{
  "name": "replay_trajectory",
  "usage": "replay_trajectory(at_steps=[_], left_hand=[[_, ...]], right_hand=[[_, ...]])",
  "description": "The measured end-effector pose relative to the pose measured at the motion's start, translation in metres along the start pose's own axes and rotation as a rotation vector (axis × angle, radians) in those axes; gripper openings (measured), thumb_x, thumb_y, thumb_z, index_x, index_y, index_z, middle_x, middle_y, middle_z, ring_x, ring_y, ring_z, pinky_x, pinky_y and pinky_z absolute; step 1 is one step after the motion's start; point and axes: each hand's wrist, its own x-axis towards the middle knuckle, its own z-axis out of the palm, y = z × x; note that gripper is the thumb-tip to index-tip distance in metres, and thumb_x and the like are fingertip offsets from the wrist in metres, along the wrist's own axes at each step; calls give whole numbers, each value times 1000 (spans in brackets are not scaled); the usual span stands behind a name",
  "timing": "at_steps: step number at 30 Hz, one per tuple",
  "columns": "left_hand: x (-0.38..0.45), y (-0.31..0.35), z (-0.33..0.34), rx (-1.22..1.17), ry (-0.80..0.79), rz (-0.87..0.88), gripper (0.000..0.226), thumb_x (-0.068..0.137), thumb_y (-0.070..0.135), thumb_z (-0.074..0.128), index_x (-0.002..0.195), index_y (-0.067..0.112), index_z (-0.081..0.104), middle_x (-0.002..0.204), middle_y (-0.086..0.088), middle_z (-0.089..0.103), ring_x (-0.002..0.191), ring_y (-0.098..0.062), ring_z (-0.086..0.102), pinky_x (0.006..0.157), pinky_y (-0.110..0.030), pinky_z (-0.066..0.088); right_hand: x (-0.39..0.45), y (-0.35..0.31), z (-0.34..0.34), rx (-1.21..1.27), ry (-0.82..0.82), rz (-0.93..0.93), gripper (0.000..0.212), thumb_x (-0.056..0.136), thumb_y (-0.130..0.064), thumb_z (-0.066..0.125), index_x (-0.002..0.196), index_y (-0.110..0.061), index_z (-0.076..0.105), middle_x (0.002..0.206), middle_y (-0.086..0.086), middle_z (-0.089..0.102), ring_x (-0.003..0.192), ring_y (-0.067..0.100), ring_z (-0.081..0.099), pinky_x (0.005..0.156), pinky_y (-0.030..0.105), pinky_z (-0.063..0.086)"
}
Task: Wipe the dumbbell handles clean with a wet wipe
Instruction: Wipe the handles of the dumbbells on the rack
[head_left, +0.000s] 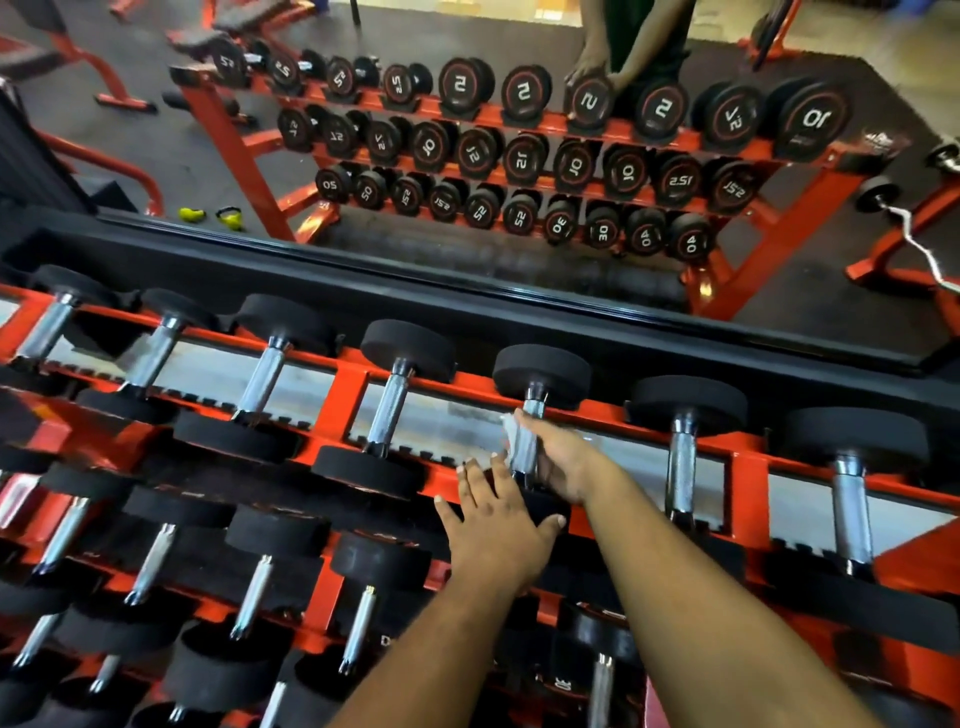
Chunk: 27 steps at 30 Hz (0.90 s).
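A red rack (345, 395) holds rows of black dumbbells with chrome handles. My right hand (558, 460) wraps round the chrome handle of one top-row dumbbell (540, 371), with a white wet wipe (511, 434) pressed between palm and handle. My left hand (496, 522) lies with spread fingers on the near black head of that same dumbbell, which it mostly hides. Neighbouring top-row handles stand bare to the left (389, 408) and to the right (681, 467).
A mirror (467, 171) behind the rack reflects the dumbbell fronts and a person. Lower rows of dumbbells (254, 587) sit below my arms. A curl bar (914, 239) and two yellow-green kettlebells (210, 215) show in the mirror.
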Motion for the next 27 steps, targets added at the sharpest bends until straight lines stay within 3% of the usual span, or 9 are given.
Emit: replay_trajectory(at_steps=[4,8,11,13,14,16,20,24,27], left_hand=[[1,-1,2,7,2,9,103,96,71,39,159,12,-18,167,-20,-17,155,-34,-18,122,-62,-5],[1,0,2,32,10,14,103,97,71,36,158,12,-21,166,-22,-20,154,-36,-20,118,-64,-9],[1,0,3,19,20,13,103,97,71,37,158,13,-22,165,-22,-21,153,-36,-21,118,-65,-11],[2,-2,5,9,31,26,104,96,71,38,157,13,-22,165,-22,-20,153,-36,-21,118,-65,-10],[3,-3,7,3,42,29,104,95,72,39,158,14,-22,166,-22,-20,154,-36,-21,118,-65,-10],[5,-4,10,-10,64,38,105,95,72,40,158,15,-20,166,-22,-19,154,-36,-19,118,-65,-9],[2,-8,13,-57,72,59,104,94,72,41,159,19,-20,166,-20,-20,154,-34,-19,120,-65,-9],[-9,-8,18,-28,155,85,99,96,71,38,160,19,-16,167,-21,-16,155,-34,-15,121,-63,-5],[-23,1,30,17,250,95,98,98,67,42,160,17,-15,166,-24,-15,155,-36,-13,124,-60,-3]], right_hand=[[-23,6,-11,-339,15,-51,17,97,-20,66,111,-11,69,95,6,76,73,11,71,62,24,54],[-15,-5,-8,-602,347,-336,20,97,-4,55,97,-16,71,90,9,72,79,24,65,65,36,52],[-14,-13,4,-1143,505,-545,30,105,-16,41,127,-21,60,102,8,67,85,25,60,63,27,44],[-15,-7,-1,-1529,336,-685,41,109,-28,33,148,-25,45,137,8,59,119,29,58,95,32,46],[-18,-3,-7,-1735,173,-787,44,108,-24,35,151,-25,42,152,6,48,138,28,46,112,36,36],[-22,-1,-21,-1973,-101,-891,54,101,-7,44,152,-24,44,161,-1,35,153,20,23,123,35,14],[-37,-2,-34,-1972,-270,-836,52,98,-5,47,146,-24,52,160,-7,36,153,15,21,122,30,15],[-51,9,-63,-1947,-144,-705,46,96,-11,51,135,-31,61,149,-2,53,138,22,49,111,39,43],[-67,17,-84,-1822,-26,-711,57,94,-3,51,142,-33,54,153,0,49,139,22,47,113,40,40]])
